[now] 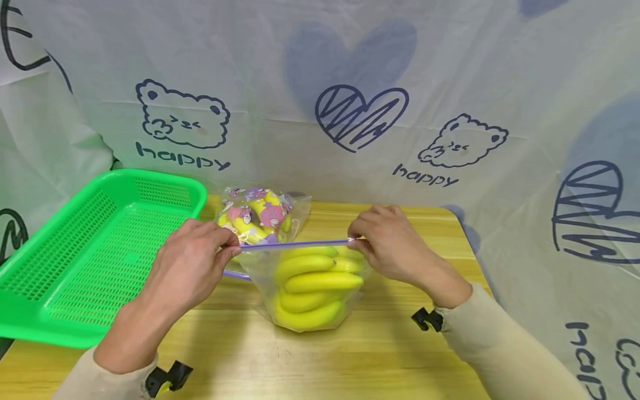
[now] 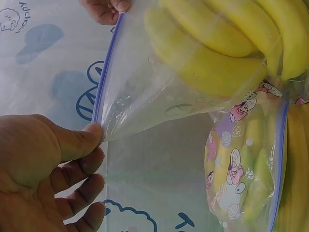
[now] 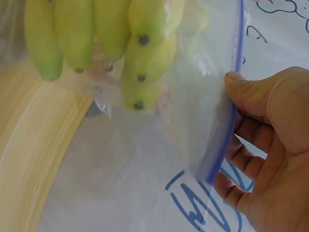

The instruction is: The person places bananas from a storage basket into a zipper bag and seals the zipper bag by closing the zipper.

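A clear zip bag (image 1: pixel 260 272) with a purple zip strip (image 1: pixel 295 244) hangs between both hands, a bunch of yellow bananas (image 1: pixel 320 283) inside it. My left hand (image 1: pixel 187 266) pinches the strip's left end between thumb and forefinger; in the left wrist view its other fingers (image 2: pixel 84 188) are loosely bent. At the strip's right end my right hand (image 1: pixel 395 244) pinches the bag's top edge, with the thumb (image 3: pixel 251 94) on the near face in the right wrist view. Behind it lies a second zip bag (image 1: pixel 255 214), printed with pink and purple figures, with yellow fruit inside.
To the left, a green perforated plastic basket (image 1: pixel 105 255) stands on the wooden table (image 1: pixel 310 366). A white cloth (image 1: pixel 270 61) printed with bears and hearts hangs behind the table and along its right side.
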A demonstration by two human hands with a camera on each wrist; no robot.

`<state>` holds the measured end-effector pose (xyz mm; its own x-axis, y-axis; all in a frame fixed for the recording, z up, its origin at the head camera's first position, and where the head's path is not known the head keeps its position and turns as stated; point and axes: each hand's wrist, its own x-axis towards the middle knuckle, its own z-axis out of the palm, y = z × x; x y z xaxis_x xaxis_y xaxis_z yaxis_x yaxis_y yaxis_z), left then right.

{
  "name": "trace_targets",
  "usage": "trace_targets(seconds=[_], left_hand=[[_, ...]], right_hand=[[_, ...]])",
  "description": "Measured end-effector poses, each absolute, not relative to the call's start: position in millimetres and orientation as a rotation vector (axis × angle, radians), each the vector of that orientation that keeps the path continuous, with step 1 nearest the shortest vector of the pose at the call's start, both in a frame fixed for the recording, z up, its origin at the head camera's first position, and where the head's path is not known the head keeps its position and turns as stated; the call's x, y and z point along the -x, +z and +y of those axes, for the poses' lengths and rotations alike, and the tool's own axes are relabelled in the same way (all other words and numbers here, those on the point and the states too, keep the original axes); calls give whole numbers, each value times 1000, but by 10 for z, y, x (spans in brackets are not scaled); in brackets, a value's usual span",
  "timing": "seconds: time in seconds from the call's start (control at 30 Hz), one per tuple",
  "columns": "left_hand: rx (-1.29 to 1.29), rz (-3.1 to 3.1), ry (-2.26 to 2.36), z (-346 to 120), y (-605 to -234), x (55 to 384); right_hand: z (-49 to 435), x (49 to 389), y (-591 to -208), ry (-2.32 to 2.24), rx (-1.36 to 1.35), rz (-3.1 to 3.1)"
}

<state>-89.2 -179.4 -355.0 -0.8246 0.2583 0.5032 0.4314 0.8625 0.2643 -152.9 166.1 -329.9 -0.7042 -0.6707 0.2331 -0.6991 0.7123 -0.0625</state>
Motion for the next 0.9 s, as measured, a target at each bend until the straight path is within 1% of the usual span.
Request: trace_targets(seconds=[0.4, 0.6, 0.7, 0.9], left_hand=[[500, -2603, -532, -1810, -3549, 881], [512, -2642, -547, -1779, -3517, 870], [564, -2664, -553, -1758, -3500, 853], [751, -2660, -538, -1713, -3485, 808]], right_hand=[[2063, 1513, -3271, 218, -996, -2810], [2185, 1478, -3260, 233, -964, -2830], [2235, 1431, -3206, 261, -965, -2866], [2389, 1314, -3073, 367, -947, -2969]])
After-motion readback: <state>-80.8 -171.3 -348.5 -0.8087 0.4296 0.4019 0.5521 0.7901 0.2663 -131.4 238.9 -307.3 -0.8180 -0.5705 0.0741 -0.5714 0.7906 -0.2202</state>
